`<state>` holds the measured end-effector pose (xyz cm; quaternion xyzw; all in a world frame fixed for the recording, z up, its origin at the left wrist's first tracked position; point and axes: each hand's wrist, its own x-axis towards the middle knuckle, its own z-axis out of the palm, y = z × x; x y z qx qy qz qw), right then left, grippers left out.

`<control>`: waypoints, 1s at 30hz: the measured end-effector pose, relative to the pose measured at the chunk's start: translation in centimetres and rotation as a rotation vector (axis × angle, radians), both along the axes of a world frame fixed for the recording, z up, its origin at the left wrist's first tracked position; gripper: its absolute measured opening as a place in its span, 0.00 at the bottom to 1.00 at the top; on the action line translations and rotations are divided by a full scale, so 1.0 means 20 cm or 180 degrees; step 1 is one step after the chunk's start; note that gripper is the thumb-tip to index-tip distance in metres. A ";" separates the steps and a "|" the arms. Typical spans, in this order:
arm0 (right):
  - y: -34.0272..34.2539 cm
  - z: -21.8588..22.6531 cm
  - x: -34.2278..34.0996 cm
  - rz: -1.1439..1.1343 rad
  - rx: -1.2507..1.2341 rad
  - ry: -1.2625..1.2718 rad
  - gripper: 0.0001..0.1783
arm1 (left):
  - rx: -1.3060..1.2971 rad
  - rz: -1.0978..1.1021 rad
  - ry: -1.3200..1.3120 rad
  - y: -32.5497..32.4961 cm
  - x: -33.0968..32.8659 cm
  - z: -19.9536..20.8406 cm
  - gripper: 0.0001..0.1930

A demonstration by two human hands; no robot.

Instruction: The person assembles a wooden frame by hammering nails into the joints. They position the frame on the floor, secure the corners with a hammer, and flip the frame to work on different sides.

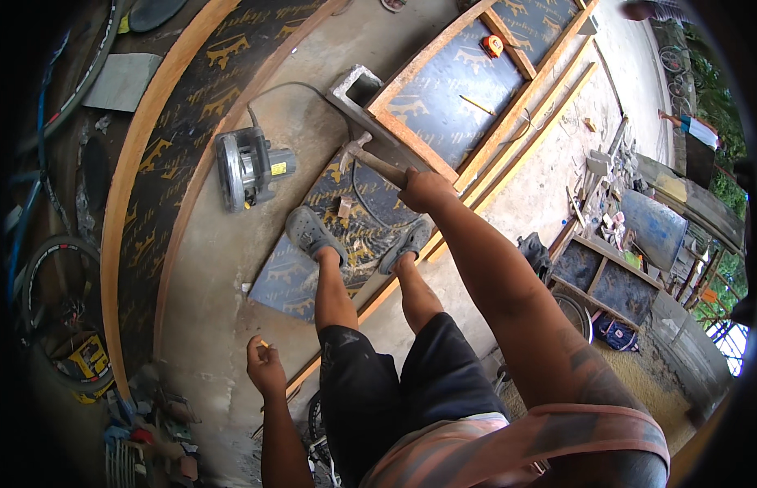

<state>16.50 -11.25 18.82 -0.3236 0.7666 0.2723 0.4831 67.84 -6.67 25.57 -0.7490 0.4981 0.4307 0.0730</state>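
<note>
Relative to wood-framed panel [443, 89]: right hand [427, 193] grips hammer [382, 167] by its handle just off the near edge, left hand [267, 372], curled around a small yellowish item [265, 344], is well apart to near-left, and bare concrete floor [208, 276] lies open leftward around circular saw [247, 168].
</note>
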 end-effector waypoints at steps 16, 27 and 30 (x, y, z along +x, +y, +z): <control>0.07 -0.06 -0.12 -0.0024 -0.0253 0.0271 0.24 | 0.0073 0.0208 0.0472 0.04 -0.05 -0.11 0.17; 0.06 -0.05 -0.08 -0.0075 -0.0226 0.0259 0.25 | -0.0031 0.0181 0.0494 0.05 -0.10 -0.08 0.16; -0.01 0.03 -0.10 0.0123 -0.0019 0.0023 0.25 | 0.0000 0.0197 0.0489 0.05 -0.10 -0.08 0.15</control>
